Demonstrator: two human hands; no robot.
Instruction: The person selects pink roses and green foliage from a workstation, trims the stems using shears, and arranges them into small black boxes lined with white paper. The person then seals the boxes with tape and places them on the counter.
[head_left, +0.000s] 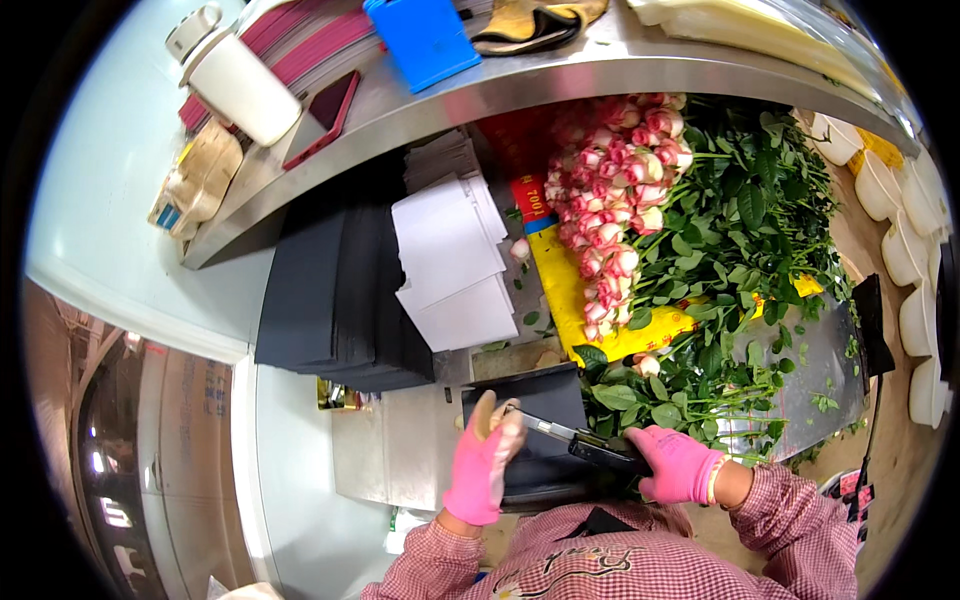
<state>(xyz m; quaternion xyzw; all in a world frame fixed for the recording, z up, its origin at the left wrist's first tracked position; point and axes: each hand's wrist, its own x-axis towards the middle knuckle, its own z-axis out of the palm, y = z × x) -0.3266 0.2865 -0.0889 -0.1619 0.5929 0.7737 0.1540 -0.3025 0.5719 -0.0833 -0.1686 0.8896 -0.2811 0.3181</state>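
My right hand (676,462), in a pink glove, grips the black handle of a stapler-like tool (590,446) whose metal nose points left. My left hand (485,460), also in a pink glove with pale fingertips, touches the tool's metal tip. Both hands are over a dark sheet (540,410) lying on the steel bench. Just beyond them lies a big heap of pink-and-cream roses (615,190) with green leafy stems (745,260), partly on yellow paper (570,290).
Stacks of black sheets (335,290) and white sheets (450,260) lie left of the roses. A steel shelf (440,105) above carries a white jug (235,85), a phone, a blue box and pink folders. White buckets (915,250) stand on the floor at right.
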